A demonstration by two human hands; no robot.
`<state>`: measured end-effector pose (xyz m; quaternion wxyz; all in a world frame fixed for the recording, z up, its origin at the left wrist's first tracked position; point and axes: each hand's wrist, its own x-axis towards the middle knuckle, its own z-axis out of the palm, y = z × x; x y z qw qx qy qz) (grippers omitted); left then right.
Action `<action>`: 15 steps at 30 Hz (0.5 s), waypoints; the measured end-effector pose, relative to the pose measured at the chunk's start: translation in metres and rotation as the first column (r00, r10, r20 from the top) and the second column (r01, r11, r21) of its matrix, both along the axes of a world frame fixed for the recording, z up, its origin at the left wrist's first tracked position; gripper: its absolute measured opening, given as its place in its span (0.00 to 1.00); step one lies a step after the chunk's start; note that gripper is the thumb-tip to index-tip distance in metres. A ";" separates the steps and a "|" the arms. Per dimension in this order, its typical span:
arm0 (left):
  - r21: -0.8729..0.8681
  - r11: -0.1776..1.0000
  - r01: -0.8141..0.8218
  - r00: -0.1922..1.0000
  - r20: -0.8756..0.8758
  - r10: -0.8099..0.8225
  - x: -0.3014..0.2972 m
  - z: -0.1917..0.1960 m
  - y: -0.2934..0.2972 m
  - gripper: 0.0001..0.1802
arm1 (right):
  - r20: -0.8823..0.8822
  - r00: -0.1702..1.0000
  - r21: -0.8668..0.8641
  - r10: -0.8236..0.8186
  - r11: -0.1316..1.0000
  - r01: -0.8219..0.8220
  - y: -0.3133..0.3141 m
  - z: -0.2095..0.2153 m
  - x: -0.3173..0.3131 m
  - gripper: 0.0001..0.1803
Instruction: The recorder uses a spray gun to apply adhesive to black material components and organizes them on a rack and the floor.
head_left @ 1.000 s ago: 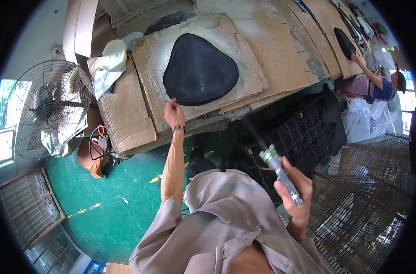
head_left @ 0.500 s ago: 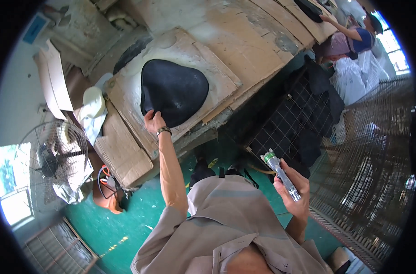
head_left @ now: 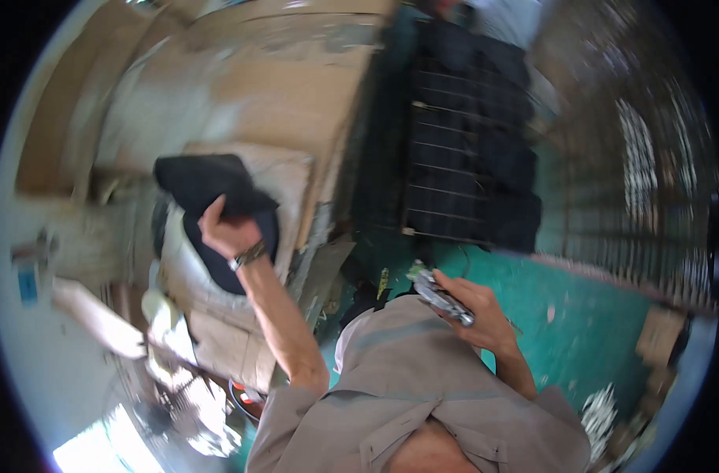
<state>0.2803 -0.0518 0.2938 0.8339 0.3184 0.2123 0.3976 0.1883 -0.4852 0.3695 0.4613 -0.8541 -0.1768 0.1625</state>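
Note:
My left hand (head_left: 227, 229) grips a black floppy sheet (head_left: 209, 189) and lifts its edge, folding it up off the cardboard-covered table (head_left: 296, 102). A watch sits on that wrist. My right hand (head_left: 474, 307) is held near my chest, shut on a silver and green can-like tool (head_left: 442, 296). The picture is blurred from head movement.
A black wire crate (head_left: 470, 158) stands right of the table. The floor (head_left: 580, 307) is green. More wire cages (head_left: 643, 181) blur at the right. Cardboard pieces (head_left: 217, 347) and pale cloth (head_left: 166, 315) lie at the lower left beside the table.
The view has swung round sharply. My left hand went from resting on the black sheet's edge to gripping it and lifting it into a fold. The right hand kept the tool.

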 end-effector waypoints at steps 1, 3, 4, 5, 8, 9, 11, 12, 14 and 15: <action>-0.035 0.996 0.077 0.997 -0.008 -0.077 0.001 -0.004 -0.009 0.20 | -0.023 1.000 -0.002 0.014 1.000 -0.014 -0.006 -0.001 0.000 0.42; -0.109 0.970 0.216 0.976 -0.017 -0.219 0.015 -0.001 -0.052 0.22 | -0.063 0.998 -0.002 0.011 1.000 -0.011 -0.021 -0.001 0.002 0.46; -0.149 0.949 0.278 0.959 -0.018 -0.284 0.028 0.005 -0.082 0.24 | -0.073 0.996 -0.016 -0.056 0.998 0.055 -0.031 -0.002 0.001 0.46; -0.210 0.930 0.301 0.948 -0.043 -0.317 0.039 -0.008 -0.101 0.28 | -0.101 0.991 -0.022 -0.082 0.997 0.080 -0.040 -0.003 0.001 0.45; -0.398 0.726 0.561 0.803 0.048 -0.594 0.069 -0.048 -0.163 0.29 | -0.136 0.978 -0.037 -0.155 0.988 0.151 -0.065 -0.007 -0.001 0.42; -0.446 0.688 0.572 0.775 0.021 -0.631 0.078 -0.058 -0.191 0.30 | -0.151 0.968 -0.043 -0.202 0.979 0.198 -0.074 -0.011 -0.004 0.43; -0.470 0.634 0.614 0.723 0.014 -0.690 0.089 -0.073 -0.243 0.33 | -0.156 0.950 -0.037 -0.271 0.962 0.269 -0.091 -0.016 -0.008 0.43; -0.451 0.609 0.653 0.694 0.034 -0.719 0.093 -0.084 -0.268 0.34 | -0.168 0.943 -0.042 -0.287 0.958 0.284 -0.100 -0.019 -0.011 0.43; -0.535 0.469 0.703 0.590 0.069 -0.805 0.096 -0.109 -0.301 0.35 | -0.206 0.908 -0.110 -0.366 0.930 0.350 -0.113 -0.022 -0.015 0.44; -0.548 0.442 0.710 0.567 0.074 -0.820 0.095 -0.125 -0.315 0.34 | -0.219 0.899 -0.134 -0.378 0.925 0.357 -0.120 -0.026 -0.016 0.45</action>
